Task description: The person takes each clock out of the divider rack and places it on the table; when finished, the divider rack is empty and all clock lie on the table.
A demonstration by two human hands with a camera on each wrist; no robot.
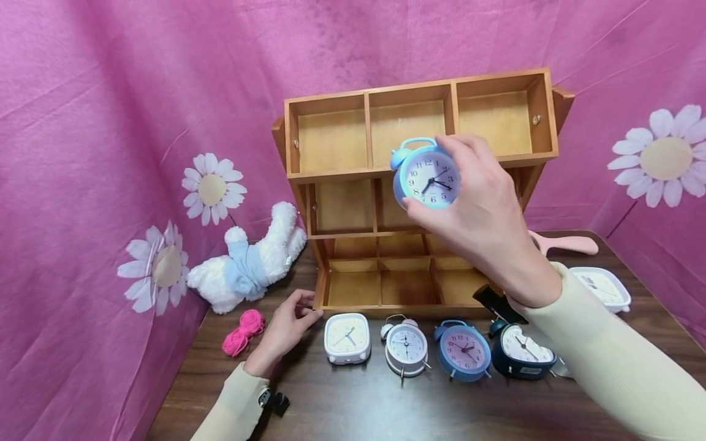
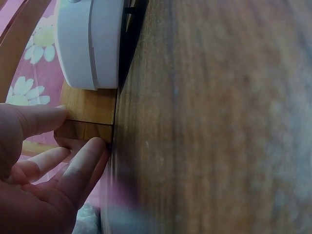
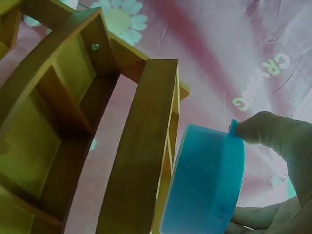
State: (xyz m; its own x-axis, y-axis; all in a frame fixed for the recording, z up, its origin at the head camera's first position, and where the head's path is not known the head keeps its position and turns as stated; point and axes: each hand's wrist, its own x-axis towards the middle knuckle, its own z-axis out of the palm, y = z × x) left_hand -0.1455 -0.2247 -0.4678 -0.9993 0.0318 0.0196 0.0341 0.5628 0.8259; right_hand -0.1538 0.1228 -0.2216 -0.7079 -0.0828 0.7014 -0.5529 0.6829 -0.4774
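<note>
A light blue twin-bell alarm clock (image 1: 427, 177) is held by my right hand (image 1: 485, 202), its dial facing me, in front of the upper tiers of the wooden shelf (image 1: 421, 165). The right wrist view shows the clock's blue side (image 3: 204, 180) close beside the shelf's top tier (image 3: 141, 146), with thumb and fingers at its edges. Low on the left, my left hand (image 1: 287, 327) grips the shelf's front corner. In the left wrist view its thumb and fingers pinch the wooden corner (image 2: 85, 131), beside a white square clock (image 2: 87, 44).
In front of the shelf stand a white square clock (image 1: 347, 339), a white twin-bell clock (image 1: 406, 349), a blue clock (image 1: 465, 352) and a dark green clock (image 1: 524, 352). Left lie a plush toy (image 1: 245, 266) and pink yarn (image 1: 242, 334); right, another white clock (image 1: 603, 288) and a pink handle (image 1: 570, 245).
</note>
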